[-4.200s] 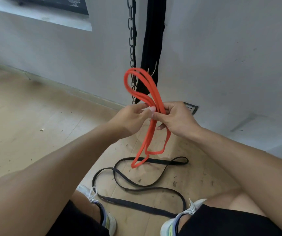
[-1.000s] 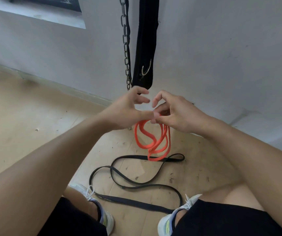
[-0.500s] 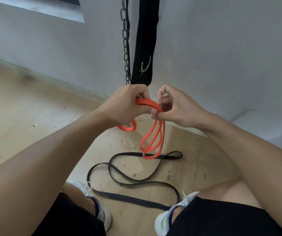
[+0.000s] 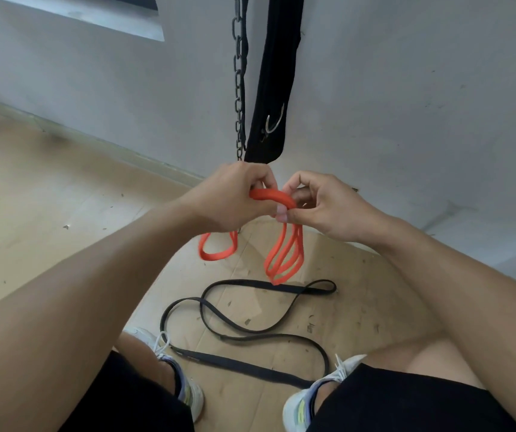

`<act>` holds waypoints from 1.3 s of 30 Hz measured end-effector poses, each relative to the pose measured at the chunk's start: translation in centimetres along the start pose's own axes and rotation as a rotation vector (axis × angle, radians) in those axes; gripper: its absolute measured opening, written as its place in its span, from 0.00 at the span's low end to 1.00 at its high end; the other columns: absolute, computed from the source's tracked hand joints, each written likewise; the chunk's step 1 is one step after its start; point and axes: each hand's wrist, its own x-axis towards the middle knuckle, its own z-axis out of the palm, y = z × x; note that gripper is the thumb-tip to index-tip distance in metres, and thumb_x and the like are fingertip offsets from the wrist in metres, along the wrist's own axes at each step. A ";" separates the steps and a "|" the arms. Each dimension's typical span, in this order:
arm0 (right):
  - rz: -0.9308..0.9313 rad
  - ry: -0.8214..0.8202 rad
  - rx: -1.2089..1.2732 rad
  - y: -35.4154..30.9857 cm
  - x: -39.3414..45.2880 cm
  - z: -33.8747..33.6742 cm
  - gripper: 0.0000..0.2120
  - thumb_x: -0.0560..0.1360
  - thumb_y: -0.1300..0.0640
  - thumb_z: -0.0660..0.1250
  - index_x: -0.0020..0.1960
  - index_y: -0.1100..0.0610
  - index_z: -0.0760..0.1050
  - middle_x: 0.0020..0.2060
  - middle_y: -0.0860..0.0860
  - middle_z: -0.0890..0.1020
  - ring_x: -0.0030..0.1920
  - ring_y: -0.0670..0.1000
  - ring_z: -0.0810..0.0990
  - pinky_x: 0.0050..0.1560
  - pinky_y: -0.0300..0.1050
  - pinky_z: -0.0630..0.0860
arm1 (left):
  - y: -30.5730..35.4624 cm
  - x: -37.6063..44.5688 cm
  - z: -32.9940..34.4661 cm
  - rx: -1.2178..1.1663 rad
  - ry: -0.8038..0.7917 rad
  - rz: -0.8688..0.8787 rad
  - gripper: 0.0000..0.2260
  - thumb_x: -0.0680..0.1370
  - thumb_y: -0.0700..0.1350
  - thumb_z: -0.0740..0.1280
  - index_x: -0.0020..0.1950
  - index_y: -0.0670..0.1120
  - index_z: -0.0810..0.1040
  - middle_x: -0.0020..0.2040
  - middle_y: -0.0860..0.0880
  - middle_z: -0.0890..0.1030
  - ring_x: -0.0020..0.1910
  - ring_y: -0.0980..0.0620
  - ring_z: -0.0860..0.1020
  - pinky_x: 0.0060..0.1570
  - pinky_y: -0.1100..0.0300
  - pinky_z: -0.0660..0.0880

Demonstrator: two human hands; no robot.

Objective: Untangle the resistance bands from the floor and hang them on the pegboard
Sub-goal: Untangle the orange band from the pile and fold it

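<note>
Down near the base of the grey wall (image 4: 406,88), both hands are working on the orange resistance band (image 4: 284,257) at about mid-frame. Left hand (image 4: 231,202) has its fingers curled round the band, with a thick arc of it poking out between thumb and fingers. Right hand (image 4: 325,207) pinches that same arc at its other end, thumb and fingertips pressed together. How many strands each hand actually has is hard to call, since the knuckles cover the bit where the loops cross.

Below the left hand a single orange loop hangs out, a little blurry. Below the right hand a bunch of loops dangles, three or so, and their low end sits right over the black resistance band (image 4: 250,335), though I can't tell if they touch it or hang just above. That black band lies in loose curves on the cardboard sheet (image 4: 359,307) on the wooden floor (image 4: 48,188), and its near end disappears behind the right shoe (image 4: 306,400). The left shoe (image 4: 185,388) is partly hidden by the black shorts (image 4: 406,400).

Behind the hands a metal chain (image 4: 239,73) and a black strap (image 4: 277,73) with a metal ring hang against the wall, both cut off at the top edge, so what they hang from is out of view.
</note>
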 end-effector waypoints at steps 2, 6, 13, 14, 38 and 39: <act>0.003 0.040 -0.022 0.0 0.0 0.0 0.10 0.73 0.53 0.79 0.51 0.51 0.81 0.45 0.47 0.89 0.48 0.47 0.88 0.60 0.56 0.82 | -0.1 0.1 0.1 0.034 0.039 0.004 0.10 0.75 0.56 0.75 0.45 0.51 0.81 0.33 0.55 0.77 0.29 0.61 0.71 0.29 0.71 0.66; 0.018 0.154 -0.055 -0.1 0.0 -0.5 0.10 0.70 0.55 0.82 0.49 0.52 0.86 0.43 0.46 0.89 0.46 0.44 0.88 0.58 0.51 0.84 | 0.2 0.2 -0.1 0.030 0.100 0.010 0.09 0.76 0.53 0.75 0.44 0.49 0.81 0.33 0.55 0.76 0.30 0.58 0.71 0.30 0.72 0.66; 0.022 0.213 -0.127 0.2 -0.2 -0.4 0.08 0.69 0.52 0.82 0.47 0.49 0.87 0.40 0.45 0.88 0.43 0.45 0.87 0.54 0.50 0.85 | 0.3 0.2 -0.2 0.089 0.085 -0.004 0.09 0.74 0.50 0.77 0.42 0.48 0.81 0.31 0.56 0.74 0.30 0.57 0.70 0.29 0.72 0.65; 0.021 0.215 -0.129 0.2 -0.1 -0.4 0.08 0.69 0.52 0.82 0.47 0.48 0.86 0.40 0.45 0.88 0.43 0.45 0.87 0.53 0.49 0.85 | 0.3 0.2 -0.2 0.094 0.085 -0.004 0.09 0.74 0.50 0.77 0.42 0.48 0.81 0.31 0.57 0.74 0.30 0.57 0.70 0.29 0.73 0.65; -0.032 0.142 -0.135 1.3 0.6 -0.5 0.07 0.72 0.49 0.79 0.50 0.45 0.88 0.41 0.41 0.86 0.40 0.42 0.79 0.44 0.40 0.76 | 0.0 0.3 0.0 0.171 0.112 -0.012 0.06 0.76 0.46 0.74 0.41 0.49 0.79 0.34 0.54 0.78 0.32 0.55 0.76 0.31 0.60 0.71; -0.035 0.141 -0.129 1.3 0.6 -0.4 0.06 0.72 0.49 0.79 0.49 0.44 0.88 0.42 0.42 0.86 0.41 0.43 0.80 0.46 0.43 0.77 | 0.1 0.4 0.0 0.172 0.113 -0.007 0.06 0.77 0.46 0.74 0.42 0.49 0.79 0.34 0.54 0.78 0.32 0.55 0.77 0.31 0.60 0.73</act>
